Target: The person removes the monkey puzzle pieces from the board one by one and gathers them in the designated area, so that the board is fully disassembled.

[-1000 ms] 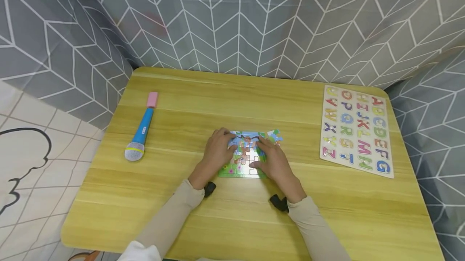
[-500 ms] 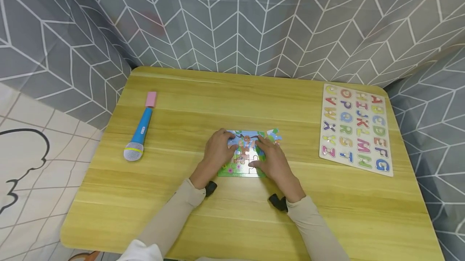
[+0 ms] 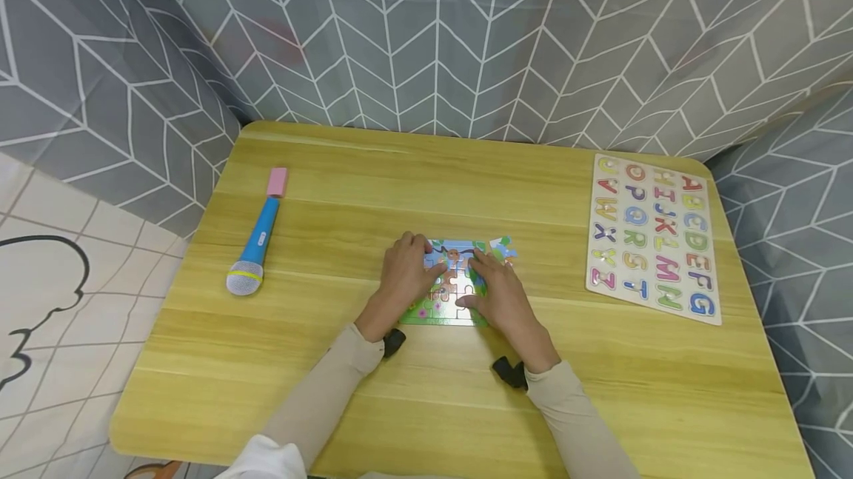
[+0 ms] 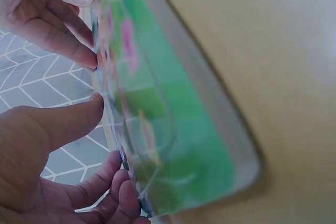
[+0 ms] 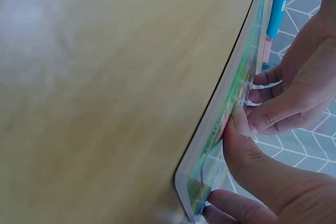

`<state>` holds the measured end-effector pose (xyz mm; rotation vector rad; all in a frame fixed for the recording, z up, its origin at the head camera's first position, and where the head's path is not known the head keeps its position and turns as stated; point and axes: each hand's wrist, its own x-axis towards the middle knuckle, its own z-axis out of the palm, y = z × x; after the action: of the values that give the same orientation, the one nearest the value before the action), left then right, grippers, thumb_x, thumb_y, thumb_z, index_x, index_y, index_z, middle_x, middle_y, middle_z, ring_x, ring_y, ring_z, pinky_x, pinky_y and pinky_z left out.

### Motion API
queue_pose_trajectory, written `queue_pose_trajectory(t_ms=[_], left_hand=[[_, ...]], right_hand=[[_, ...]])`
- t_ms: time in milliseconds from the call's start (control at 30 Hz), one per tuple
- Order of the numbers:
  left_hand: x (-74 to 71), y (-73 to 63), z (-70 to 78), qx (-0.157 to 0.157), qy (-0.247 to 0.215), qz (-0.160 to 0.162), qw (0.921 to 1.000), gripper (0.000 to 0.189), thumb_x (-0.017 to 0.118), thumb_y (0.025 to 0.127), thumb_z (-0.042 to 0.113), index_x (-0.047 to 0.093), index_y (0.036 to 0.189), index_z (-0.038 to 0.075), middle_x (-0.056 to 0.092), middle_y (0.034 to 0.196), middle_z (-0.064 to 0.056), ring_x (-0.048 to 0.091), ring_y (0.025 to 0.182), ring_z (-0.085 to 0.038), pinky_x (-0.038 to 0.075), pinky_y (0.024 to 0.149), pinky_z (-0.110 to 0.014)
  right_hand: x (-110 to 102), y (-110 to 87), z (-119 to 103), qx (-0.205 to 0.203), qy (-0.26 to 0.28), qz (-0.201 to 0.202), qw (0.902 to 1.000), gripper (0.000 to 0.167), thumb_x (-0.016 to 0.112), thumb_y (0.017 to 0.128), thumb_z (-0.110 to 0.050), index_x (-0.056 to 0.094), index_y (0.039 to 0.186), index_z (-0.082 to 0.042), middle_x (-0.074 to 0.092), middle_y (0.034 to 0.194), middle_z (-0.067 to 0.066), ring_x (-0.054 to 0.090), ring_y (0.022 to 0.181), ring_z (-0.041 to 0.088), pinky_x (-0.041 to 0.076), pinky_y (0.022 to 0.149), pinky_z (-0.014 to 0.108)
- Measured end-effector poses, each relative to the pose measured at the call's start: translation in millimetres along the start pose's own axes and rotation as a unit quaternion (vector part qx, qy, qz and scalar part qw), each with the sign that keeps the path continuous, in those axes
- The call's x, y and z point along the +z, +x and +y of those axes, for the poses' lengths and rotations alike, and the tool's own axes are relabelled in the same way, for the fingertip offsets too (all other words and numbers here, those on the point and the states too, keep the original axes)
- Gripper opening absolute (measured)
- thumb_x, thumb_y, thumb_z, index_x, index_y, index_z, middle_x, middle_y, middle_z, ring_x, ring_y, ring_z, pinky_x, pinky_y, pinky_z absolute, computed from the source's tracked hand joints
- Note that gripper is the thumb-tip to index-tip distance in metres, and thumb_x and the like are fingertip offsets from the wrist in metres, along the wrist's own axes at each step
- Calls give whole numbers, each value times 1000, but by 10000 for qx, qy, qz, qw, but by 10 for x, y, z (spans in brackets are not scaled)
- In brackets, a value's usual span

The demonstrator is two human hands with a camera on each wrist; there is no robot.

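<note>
One jigsaw puzzle (image 3: 453,288) lies partly beneath left grip (image 3: 403,270) and right grip (image 3: 501,292).

Patterned curtains (image 3: 433,42) (grey and white) round a table (image 3: 440,394) suggest a screened-off corner.

gap btwn loose pcs (image 3: 503,248) & ABC board (image 3: 650,239), mic (image 3: 258,243) blocks L

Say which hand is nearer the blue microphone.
Left. The left hand is at the left side of the puzzle, right of the blue microphone; the right hand is farther, at the puzzle's right side.
</note>
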<state>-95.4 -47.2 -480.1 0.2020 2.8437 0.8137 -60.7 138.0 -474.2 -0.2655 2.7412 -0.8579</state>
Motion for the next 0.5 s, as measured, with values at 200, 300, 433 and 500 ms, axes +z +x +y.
queue_pose_trajectory(t_ms=[200, 300, 433, 500], left_hand=[[-1, 14, 27, -78, 117, -73, 9999, 38, 74, 92, 36, 61, 108, 3, 58, 106, -13, 56, 96, -28, 46, 85, -41], [-3, 18, 28, -69, 131, -40, 9999, 36, 72, 93, 35, 60, 107, 4, 57, 105, -12, 55, 93, -27, 45, 82, -39], [-4, 25, 29, -54, 90, 4, 9999, 35, 71, 94, 35, 60, 107, 5, 58, 104, -12, 55, 93, -27, 43, 80, -38], [-5, 27, 32, -55, 77, 17, 10000, 35, 71, 94, 36, 60, 107, 5, 58, 104, -12, 55, 93, -27, 43, 80, -38]], right_hand=[[-9, -6, -6, -6, -3, -4, 10000, 77, 85, 78, -28, 54, 141, 3, 42, 159, 16, 36, 148, 43, 22, 123, 64], [-8, -5, -4, -34, -9, 15, 10000, 77, 85, 78, -27, 54, 141, 3, 43, 158, 17, 36, 148, 43, 22, 123, 65], [-4, 2, 1, -16, -2, 18, 10000, 77, 85, 77, -27, 54, 141, 3, 42, 158, 16, 36, 148, 42, 22, 123, 65], [-2, 5, 4, -4, 2, 15, 10000, 77, 85, 77, -27, 54, 141, 3, 42, 159, 16, 36, 148, 42, 21, 123, 64]])
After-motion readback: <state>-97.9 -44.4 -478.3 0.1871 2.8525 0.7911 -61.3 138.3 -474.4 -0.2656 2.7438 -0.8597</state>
